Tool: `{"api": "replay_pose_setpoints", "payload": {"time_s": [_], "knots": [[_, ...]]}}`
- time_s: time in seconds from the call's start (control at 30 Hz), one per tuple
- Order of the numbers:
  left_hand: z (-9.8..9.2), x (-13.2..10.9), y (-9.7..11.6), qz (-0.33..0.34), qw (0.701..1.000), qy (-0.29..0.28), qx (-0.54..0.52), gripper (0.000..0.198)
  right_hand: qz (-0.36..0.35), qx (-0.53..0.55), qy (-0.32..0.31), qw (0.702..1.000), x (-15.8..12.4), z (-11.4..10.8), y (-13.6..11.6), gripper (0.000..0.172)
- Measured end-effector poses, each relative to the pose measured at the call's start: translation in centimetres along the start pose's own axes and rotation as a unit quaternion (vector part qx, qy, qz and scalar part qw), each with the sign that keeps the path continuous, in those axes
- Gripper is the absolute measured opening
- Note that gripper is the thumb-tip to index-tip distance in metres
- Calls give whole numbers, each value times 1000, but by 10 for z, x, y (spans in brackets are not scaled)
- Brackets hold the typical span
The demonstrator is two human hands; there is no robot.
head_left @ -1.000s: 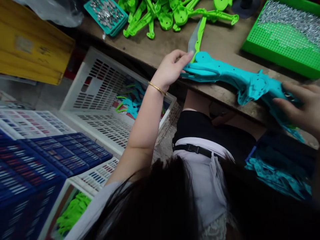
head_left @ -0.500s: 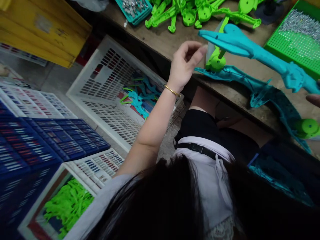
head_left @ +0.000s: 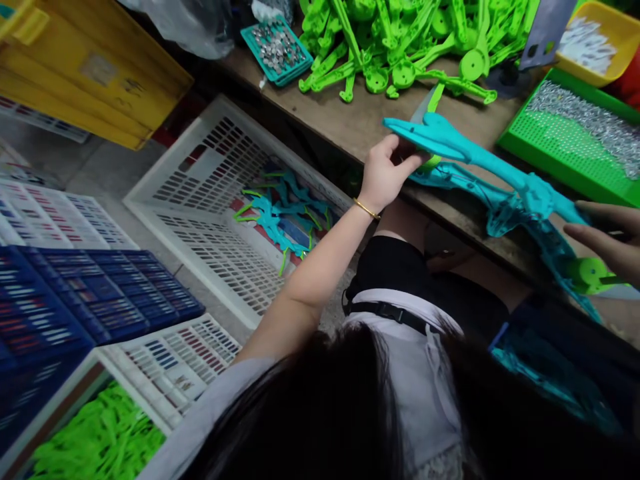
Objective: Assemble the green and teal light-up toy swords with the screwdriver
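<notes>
A long turquoise plastic half-shell [head_left: 493, 155] is held slantwise above a matching lower half-shell [head_left: 545, 243] at the table's edge. My left hand [head_left: 387, 175], with a gold bangle at the wrist, closes its thumb and fingers on the upper shell's left end. Beside those fingers a green round-ended part [head_left: 433, 161] shows partly between the shells. At the other end, my right hand [head_left: 613, 233] grips the upper shell's right tip, its fingertips partly covering it. Another green round part [head_left: 590, 275] sits in the lower shell's right end, just below my right hand.
Several green plastic parts [head_left: 400, 40] pile up at the table's back. A green tray [head_left: 545, 143] of metal screws, a yellow bin [head_left: 623, 33] of white pieces and a teal tray [head_left: 255, 50] surround them. Left on the floor stand a white crate [head_left: 175, 200] and blue crates [head_left: 145, 280].
The upper half-shell has come down closer to the lower one. My left hand has moved onto its left end, and more of my right hand has come into view. The camera view has shifted.
</notes>
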State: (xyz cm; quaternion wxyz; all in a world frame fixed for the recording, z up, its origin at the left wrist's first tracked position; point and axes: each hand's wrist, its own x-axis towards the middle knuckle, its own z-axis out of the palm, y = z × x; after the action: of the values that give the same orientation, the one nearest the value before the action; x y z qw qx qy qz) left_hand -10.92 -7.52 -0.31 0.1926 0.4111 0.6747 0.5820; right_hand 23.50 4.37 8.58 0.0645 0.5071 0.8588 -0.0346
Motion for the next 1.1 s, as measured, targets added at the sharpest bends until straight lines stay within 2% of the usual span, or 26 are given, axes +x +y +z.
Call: {"api": "replay_pose_setpoints", "payload": {"time_s": [0.1,0.3,0.47,0.63,0.8,0.97,1.03,1.1], "knots": [[-7,-6,-5,10,1000,5,5,24,40,1,-18,999,-2,-5,-9,62],[-27,-13,-26,-22,994,105,0,24,1,-20,4,1000,-11,4,-16,60],[-27,-12,-38,-63,992,98,-53,36,-14,-55,64,996,-20,10,-28,58],[-21,-9,-37,-98,987,93,-85,40,12,-61,46,997,-30,11,-41,58],[-21,-9,-33,-54,992,107,-41,39,18,-16,13,1000,-29,18,-45,59],[-25,-5,-31,3,994,109,-1,20,30,29,-5,999,-23,27,-38,57],[-24,-3,-22,26,994,109,17,14,21,44,-3,999,-24,33,-37,56],[-20,-2,-4,55,992,106,39,12,7,54,4,999,-25,42,-38,55]]}}
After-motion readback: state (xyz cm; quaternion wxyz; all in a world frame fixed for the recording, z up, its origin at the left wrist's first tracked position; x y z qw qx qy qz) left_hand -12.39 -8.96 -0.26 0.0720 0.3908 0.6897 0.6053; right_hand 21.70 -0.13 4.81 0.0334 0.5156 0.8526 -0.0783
